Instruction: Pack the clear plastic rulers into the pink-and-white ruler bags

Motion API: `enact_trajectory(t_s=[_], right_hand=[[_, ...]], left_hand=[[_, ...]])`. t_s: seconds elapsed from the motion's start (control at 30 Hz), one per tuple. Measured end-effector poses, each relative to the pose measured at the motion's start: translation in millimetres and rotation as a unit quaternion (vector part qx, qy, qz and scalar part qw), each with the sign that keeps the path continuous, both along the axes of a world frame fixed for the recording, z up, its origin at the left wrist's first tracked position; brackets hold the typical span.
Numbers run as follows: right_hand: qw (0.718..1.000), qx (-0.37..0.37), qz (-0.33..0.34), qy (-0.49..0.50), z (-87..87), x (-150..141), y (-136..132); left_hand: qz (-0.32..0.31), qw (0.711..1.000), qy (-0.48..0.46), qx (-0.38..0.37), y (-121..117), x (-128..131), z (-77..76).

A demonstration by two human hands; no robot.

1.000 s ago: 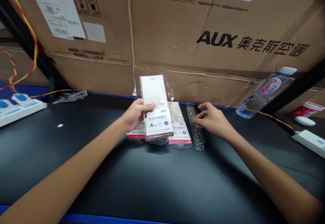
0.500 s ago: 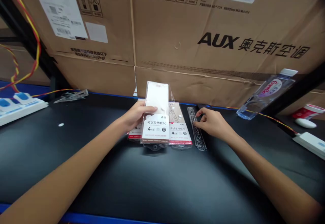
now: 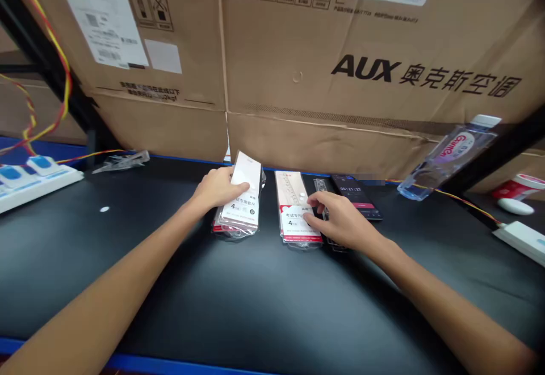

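Observation:
My left hand (image 3: 219, 188) is closed on a ruler set packet (image 3: 242, 207), a clear sleeve with a white printed card, thumb across its front. This packet lies tilted over another with a red lower edge, mostly hidden beneath it. To the right, a second pile of ruler set packets (image 3: 293, 222) lies flat, with a pale top and red bottom band. My right hand (image 3: 334, 216) hovers at that pile's right edge, thumb and forefinger apart over the top packet; contact is unclear. Clear plastic rulers (image 3: 336, 245) lie partly hidden under this hand.
A phone (image 3: 351, 189) showing a running timer lies behind my right hand. Large cardboard boxes (image 3: 276, 137) wall off the back. A water bottle (image 3: 447, 156) leans at right, and power strips (image 3: 38, 179) sit at the sides. Clear plastic pieces (image 3: 123, 161) lie back left.
My left hand has carried its packet left and down onto the left pile. My right hand has shifted left from the rulers to the right pile, uncovering the phone.

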State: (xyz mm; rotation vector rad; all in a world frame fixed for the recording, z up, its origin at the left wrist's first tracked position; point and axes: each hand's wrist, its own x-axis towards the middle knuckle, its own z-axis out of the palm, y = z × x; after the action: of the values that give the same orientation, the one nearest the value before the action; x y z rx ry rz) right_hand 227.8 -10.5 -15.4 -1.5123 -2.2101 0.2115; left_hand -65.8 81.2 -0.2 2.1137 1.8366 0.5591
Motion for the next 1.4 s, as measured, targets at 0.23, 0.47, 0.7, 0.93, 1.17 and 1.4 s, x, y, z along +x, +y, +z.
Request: enact_trajectory(t_s=[0.23, 0.47, 0.7, 0.93, 1.17, 1.4], right_hand=[[0.995, 0.046, -0.002, 0.088, -4.2, 1, 4], [0.971, 0.143, -0.046, 0.185, 4.3, -6, -2], [0.935, 0.153, -0.017, 0.321, 15.0, -19, -16], [0.911, 0.254, 0.079, 0.315, 25.4, -32, -31], [0.883, 0.349, 0.079, 0.305, 36.5, -36, -43], [0.874, 0.372, 0.067, 0.304, 40.0, -37, -41]], left_hand=[[0.007, 0.99, 0.003, 0.141, 3, 1, -8.5], [-0.087, 0.977, -0.087, 0.177, -18, 22, 3.2], [-0.164, 0.972, -0.138, 0.094, -41, 43, 4.8], [-0.218, 0.961, -0.155, 0.07, -57, 53, -3.6], [-0.216, 0.871, -0.409, -0.167, -61, 60, 8.5], [-0.191, 0.779, -0.566, -0.192, -61, 58, 12.9]])
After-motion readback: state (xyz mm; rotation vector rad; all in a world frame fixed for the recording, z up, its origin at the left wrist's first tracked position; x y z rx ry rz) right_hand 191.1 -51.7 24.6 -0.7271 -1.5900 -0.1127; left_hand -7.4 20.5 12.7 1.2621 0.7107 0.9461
